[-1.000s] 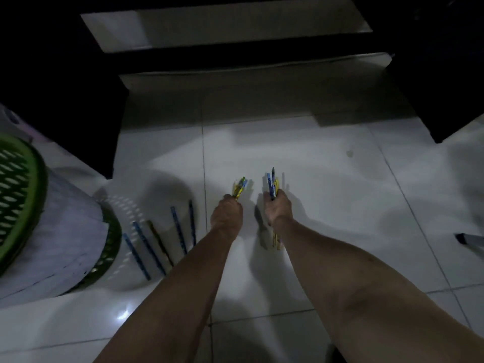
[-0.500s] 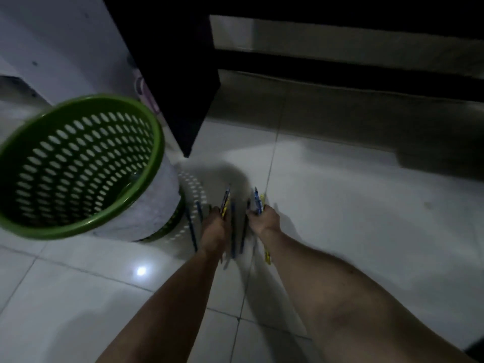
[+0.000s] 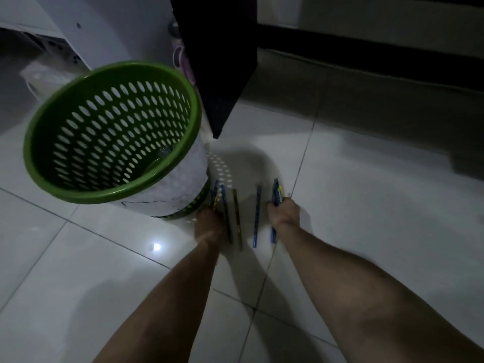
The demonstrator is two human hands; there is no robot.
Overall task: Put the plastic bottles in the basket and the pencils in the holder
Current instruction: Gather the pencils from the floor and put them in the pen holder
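swinging my view left has brought the green perforated plastic basket (image 3: 110,132) beside my left hand (image 3: 209,224), which pinches a small pencil bundle (image 3: 216,196); my right hand (image 3: 284,214) pinches another bundle (image 3: 276,192). three loose pencils (image 3: 257,216) lie between. no holder visible yet.

Both forearms are seen bare, with no sleeve reaching them. No glove is worn on the left hand (image 3: 209,226) or the right hand (image 3: 284,213).
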